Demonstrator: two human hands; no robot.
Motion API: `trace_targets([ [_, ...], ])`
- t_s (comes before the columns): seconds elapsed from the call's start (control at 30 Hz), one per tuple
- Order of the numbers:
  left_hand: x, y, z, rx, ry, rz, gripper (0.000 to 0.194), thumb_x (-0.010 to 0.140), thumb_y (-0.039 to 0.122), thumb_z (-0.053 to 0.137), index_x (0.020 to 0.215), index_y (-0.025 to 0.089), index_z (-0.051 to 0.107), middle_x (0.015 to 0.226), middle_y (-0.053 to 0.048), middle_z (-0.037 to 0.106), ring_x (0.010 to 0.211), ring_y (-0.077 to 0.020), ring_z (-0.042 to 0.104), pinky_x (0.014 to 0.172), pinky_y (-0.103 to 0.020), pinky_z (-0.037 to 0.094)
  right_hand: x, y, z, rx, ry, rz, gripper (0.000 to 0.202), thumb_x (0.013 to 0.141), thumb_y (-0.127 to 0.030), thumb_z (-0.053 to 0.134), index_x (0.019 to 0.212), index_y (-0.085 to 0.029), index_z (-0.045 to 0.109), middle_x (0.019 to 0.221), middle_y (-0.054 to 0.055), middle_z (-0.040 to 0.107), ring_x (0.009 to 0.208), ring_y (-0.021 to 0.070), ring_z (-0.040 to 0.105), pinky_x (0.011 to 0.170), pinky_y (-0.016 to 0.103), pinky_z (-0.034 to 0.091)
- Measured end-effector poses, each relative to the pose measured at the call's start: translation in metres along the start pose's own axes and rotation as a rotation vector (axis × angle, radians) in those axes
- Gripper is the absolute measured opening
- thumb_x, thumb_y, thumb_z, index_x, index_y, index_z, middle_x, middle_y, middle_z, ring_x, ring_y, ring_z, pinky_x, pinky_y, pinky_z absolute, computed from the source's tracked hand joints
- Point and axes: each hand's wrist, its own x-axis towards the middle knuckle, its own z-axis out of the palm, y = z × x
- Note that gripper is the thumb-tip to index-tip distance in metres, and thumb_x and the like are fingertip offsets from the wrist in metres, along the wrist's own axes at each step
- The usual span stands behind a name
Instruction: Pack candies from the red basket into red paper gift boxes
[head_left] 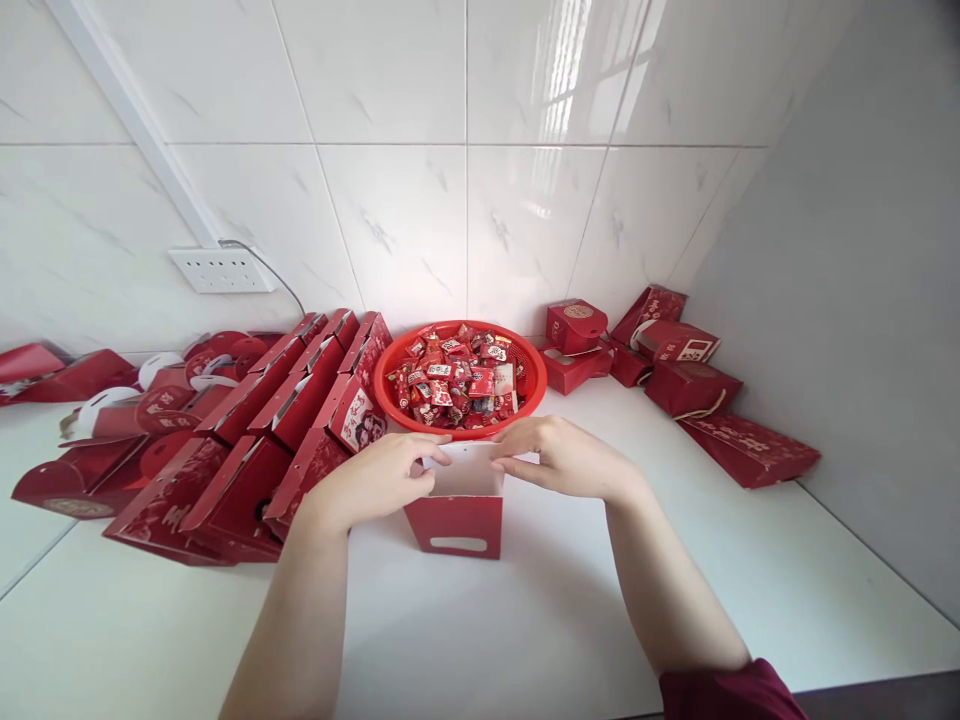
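A red paper gift box [459, 515] stands upright on the white table in front of me, its top open and its white inside showing. A pale oval window is on its near face. My left hand [386, 478] is at the box's left top edge, thumb and fingers closed around the flap there. At the right top edge, my right hand [566, 458] has its thumb and curled fingers on the white flap. Just behind the box sits a red plastic basket [536, 400] with many red-wrapped candies [457, 375] in it.
Rows of open red boxes [247, 440] stand to the left, with more boxes with rounded flaps [157, 410] behind them. Closed red boxes [690, 385] lie at the right by the grey wall [847, 300]. A power strip [223, 270] is on the tiled wall.
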Motion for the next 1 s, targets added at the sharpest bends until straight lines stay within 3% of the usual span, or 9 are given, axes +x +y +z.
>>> trace_targets([
  [0.1,-0.003,-0.002,-0.001,0.042,0.087,-0.018,0.037,0.086,0.022,0.045,0.111,0.027,0.072,0.137,0.001,0.059,0.109,-0.0229,0.064,0.089,-0.029,0.049,0.009,0.013,-0.005,0.105,0.151,0.006,0.028,0.098,-0.036,0.048,0.098,-0.020,0.070,0.100,0.005,0.072,0.088,0.0160,0.064,0.076,0.026,0.046],
  [0.2,-0.001,-0.001,0.001,0.077,0.101,-0.019,0.037,0.087,0.021,0.044,0.110,0.027,0.072,0.137,0.001,0.059,0.111,-0.0228,0.063,0.089,-0.029,0.048,0.025,0.043,-0.001,0.009,0.245,0.224,0.029,0.099,-0.033,0.044,0.102,-0.019,0.069,0.101,0.006,0.071,0.089,0.0163,0.063,0.075,0.025,0.045],
  [0.27,0.000,0.003,0.003,0.094,0.098,-0.005,0.036,0.087,0.021,0.045,0.108,0.026,0.072,0.133,0.000,0.062,0.109,-0.0224,0.064,0.089,-0.029,0.048,0.040,0.064,0.006,-0.093,0.152,0.375,0.027,0.097,-0.031,0.045,0.100,-0.018,0.069,0.097,0.005,0.071,0.086,0.0154,0.062,0.071,0.024,0.043],
  [0.37,0.003,0.008,0.007,0.119,0.099,0.020,0.034,0.087,0.020,0.044,0.102,0.026,0.074,0.121,-0.001,0.068,0.099,-0.0214,0.066,0.084,-0.028,0.047,0.065,0.083,0.022,-0.148,0.011,0.432,0.029,0.094,-0.032,0.048,0.085,-0.016,0.070,0.084,0.005,0.070,0.077,0.0149,0.061,0.062,0.023,0.038],
  [0.5,0.004,0.012,0.008,0.159,0.072,0.051,0.032,0.086,0.020,0.043,0.086,0.025,0.075,0.095,-0.001,0.073,0.082,-0.0203,0.066,0.072,-0.027,0.044,0.089,0.090,0.038,-0.158,-0.177,0.482,0.035,0.088,-0.039,0.055,0.065,-0.018,0.069,0.064,0.004,0.065,0.063,0.0152,0.057,0.055,0.024,0.035],
  [0.67,0.008,0.011,0.005,0.165,0.047,0.058,0.033,0.085,0.021,0.042,0.085,0.025,0.075,0.081,-0.001,0.070,0.073,-0.0195,0.063,0.067,-0.027,0.041,0.102,0.096,0.046,-0.169,-0.255,0.582,0.038,0.084,-0.048,0.059,0.064,-0.018,0.070,0.070,0.005,0.068,0.062,0.0149,0.059,0.058,0.025,0.037],
  [0.77,0.011,0.009,0.004,0.163,0.016,0.044,0.032,0.084,0.023,0.042,0.079,0.024,0.074,0.078,-0.002,0.069,0.069,-0.0198,0.062,0.064,-0.027,0.039,0.103,0.099,0.052,-0.181,-0.183,0.632,0.038,0.082,-0.048,0.062,0.064,-0.015,0.069,0.072,0.006,0.068,0.069,0.0164,0.062,0.062,0.024,0.039],
  [0.87,0.014,0.007,0.004,0.136,0.010,0.060,0.031,0.082,0.023,0.043,0.073,0.022,0.072,0.086,-0.003,0.070,0.074,-0.0209,0.063,0.065,-0.027,0.039,0.101,0.102,0.056,-0.196,-0.010,0.686,0.037,0.086,-0.049,0.056,0.069,-0.018,0.068,0.079,0.009,0.070,0.076,0.0208,0.064,0.065,0.027,0.043],
  [1.0,0.016,0.006,0.004,0.100,0.008,0.065,0.030,0.081,0.022,0.044,0.074,0.023,0.073,0.090,-0.002,0.071,0.073,-0.0199,0.062,0.065,-0.027,0.039,0.093,0.112,0.048,-0.196,0.280,0.721,0.039,0.099,-0.037,0.028,0.101,-0.019,0.063,0.103,0.011,0.069,0.097,0.0225,0.064,0.080,0.030,0.046],
])
